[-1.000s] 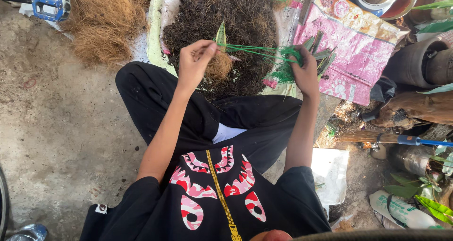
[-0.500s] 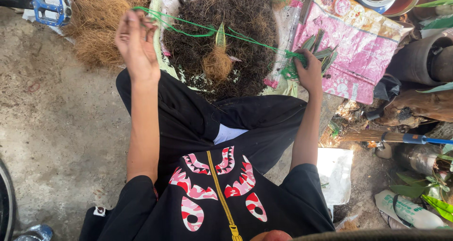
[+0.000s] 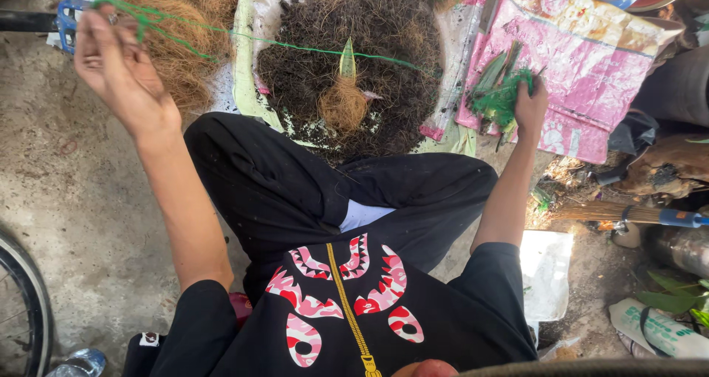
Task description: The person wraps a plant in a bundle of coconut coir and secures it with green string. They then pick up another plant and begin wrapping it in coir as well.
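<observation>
Head view looks straight down at a person sitting on the ground. The left hand (image 3: 122,70) is up and out to the left. Its fingers (image 3: 100,19) are curled shut around one end of a thin green string (image 3: 295,45). The string looks looped over them. The right hand (image 3: 530,105) is low and out to the right. Its fingers are closed tight on a green bundle (image 3: 498,96) of the same string, with some long thin leaves poking out.

The string runs tight from one hand to the other. It goes almost flat across the picture, a little higher on the left end. It passes over a small brown fiber ball (image 3: 343,104) with a green shoot (image 3: 347,59) sticking up. The shoot sits right under the string, about in the middle between the hands. I cannot tell if the string touches the shoot. The right hand is a bit nearer to the ball than the left one.

The ball sits on a big dark pile of soil (image 3: 377,22). The soil lies on a white sack (image 3: 251,22). To the left is a heap of brown husk (image 3: 185,59), just beside the left hand. Under the right hand lies a pink bag (image 3: 591,59). A broom (image 3: 613,213) lies near the right elbow. A bike wheel (image 3: 29,296) shows at the far left edge.
</observation>
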